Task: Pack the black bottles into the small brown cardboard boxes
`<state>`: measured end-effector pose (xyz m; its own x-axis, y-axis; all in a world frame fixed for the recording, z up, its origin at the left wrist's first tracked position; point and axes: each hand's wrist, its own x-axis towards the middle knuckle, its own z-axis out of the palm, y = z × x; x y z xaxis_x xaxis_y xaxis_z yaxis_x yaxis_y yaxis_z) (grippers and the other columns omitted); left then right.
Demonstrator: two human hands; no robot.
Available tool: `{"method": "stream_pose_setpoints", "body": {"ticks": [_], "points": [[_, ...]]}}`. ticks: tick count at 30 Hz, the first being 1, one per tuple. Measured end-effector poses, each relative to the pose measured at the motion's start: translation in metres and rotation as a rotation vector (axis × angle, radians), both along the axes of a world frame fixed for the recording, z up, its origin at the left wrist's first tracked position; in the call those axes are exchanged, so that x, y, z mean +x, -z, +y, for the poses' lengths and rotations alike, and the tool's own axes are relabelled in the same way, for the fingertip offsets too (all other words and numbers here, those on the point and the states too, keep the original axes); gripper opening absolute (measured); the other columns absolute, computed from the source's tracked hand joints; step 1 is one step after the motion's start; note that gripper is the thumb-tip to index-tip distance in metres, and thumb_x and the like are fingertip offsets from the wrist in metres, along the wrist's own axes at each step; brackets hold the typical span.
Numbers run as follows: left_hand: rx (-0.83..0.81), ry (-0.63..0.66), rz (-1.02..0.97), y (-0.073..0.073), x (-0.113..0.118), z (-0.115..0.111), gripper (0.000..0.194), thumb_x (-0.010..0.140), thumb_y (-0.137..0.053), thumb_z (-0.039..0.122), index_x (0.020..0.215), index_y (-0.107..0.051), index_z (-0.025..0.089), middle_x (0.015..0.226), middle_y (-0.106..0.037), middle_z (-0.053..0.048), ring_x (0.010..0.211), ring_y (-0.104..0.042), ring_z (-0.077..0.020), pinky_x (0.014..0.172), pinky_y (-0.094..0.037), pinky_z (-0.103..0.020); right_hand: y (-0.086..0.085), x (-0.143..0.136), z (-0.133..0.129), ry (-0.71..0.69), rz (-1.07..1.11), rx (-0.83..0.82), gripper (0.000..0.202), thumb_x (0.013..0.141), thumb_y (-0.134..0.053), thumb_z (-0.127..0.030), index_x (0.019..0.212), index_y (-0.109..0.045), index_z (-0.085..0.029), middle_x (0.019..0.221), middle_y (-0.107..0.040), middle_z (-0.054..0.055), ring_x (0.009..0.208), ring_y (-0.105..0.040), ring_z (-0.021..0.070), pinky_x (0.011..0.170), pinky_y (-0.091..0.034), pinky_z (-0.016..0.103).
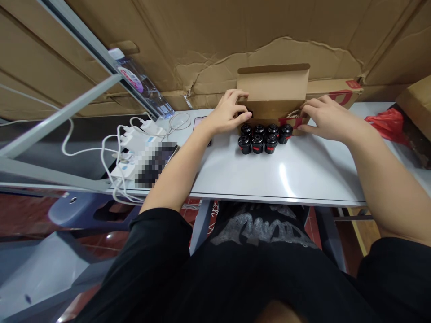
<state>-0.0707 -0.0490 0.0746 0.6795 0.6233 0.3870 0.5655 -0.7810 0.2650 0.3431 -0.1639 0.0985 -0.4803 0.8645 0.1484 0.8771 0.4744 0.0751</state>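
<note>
An open cardboard box (273, 83) stands at the back of the white table, its lid flap raised. My left hand (232, 110) grips the box's left side, thumb toward the front and fingers at the back corner. On the opposite side, my right hand (323, 115) holds the right wall with its fingers over the edge. Some brown material (293, 114) shows inside near the right hand; the rest of the interior is mostly hidden. Several small black canisters (257, 143) with red marks stand upright in two rows, close in front of the box.
On the left are a white power strip (126, 168) with tangled cables, a dark blurred-out device (156, 163) and a water bottle (141, 83). A flat carton (336, 92) lies behind my right hand. A red plastic bag (389, 125) and another box (417, 112) sit far right.
</note>
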Motion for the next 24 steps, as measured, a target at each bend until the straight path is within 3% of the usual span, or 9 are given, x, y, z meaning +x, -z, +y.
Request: {"method": "stream_pose_setpoints", "body": {"ticks": [5,10,14,20,24], "points": [[-0.006,0.053,0.028,-0.003,0.002,-0.004,0.078,0.109,-0.068,0.101,0.112,-0.091,0.026,0.191,-0.071,-0.021,0.188,-0.051,-0.0539,0.161,-0.036,-0.086,0.000,0.000,-0.001,0.022,0.044,-0.026,0.033,0.123,-0.066,-0.041,0.141,-0.083,-0.018,0.156,-0.079,0.028,0.153,-0.065,0.0564,0.141,-0.053,0.071],[0.008,0.048,0.033,-0.007,0.001,-0.005,0.065,0.109,-0.079,0.088,0.096,-0.084,0.025,0.182,-0.078,-0.020,0.183,-0.057,-0.0545,0.157,-0.041,-0.088,0.001,0.005,0.004,0.004,0.049,-0.033,0.043,0.122,-0.069,-0.044,0.145,-0.083,-0.011,0.156,-0.079,0.032,0.153,-0.065,0.0583,0.138,-0.054,0.073],[0.026,0.037,0.015,-0.007,0.000,-0.006,0.049,0.117,-0.070,0.066,0.097,-0.085,0.025,0.168,-0.085,-0.019,0.171,-0.066,-0.0508,0.154,-0.045,-0.085,0.006,0.008,0.007,-0.021,0.071,-0.008,0.042,0.121,-0.067,-0.048,0.146,-0.084,-0.019,0.157,-0.080,0.029,0.149,-0.066,0.0584,0.135,-0.056,0.078],[0.004,0.004,0.015,-0.011,0.003,-0.010,0.045,0.120,-0.058,0.049,0.097,-0.087,0.024,0.150,-0.091,-0.017,0.161,-0.072,-0.0500,0.149,-0.049,-0.085,0.009,0.009,0.009,-0.045,0.031,0.029,0.059,0.118,-0.062,-0.053,0.142,-0.083,-0.004,0.155,-0.080,0.035,0.145,-0.070,0.0626,0.130,-0.060,0.078],[-0.025,0.052,0.014,-0.017,0.006,-0.016,0.041,0.119,-0.057,0.043,0.106,-0.092,0.026,0.160,-0.092,-0.013,0.168,-0.070,-0.0463,0.156,-0.043,-0.084,0.009,0.011,0.010,-0.028,0.049,0.028,0.047,0.118,-0.066,-0.055,0.140,-0.084,-0.018,0.157,-0.081,0.029,0.148,-0.069,0.0590,0.133,-0.058,0.075]]}}
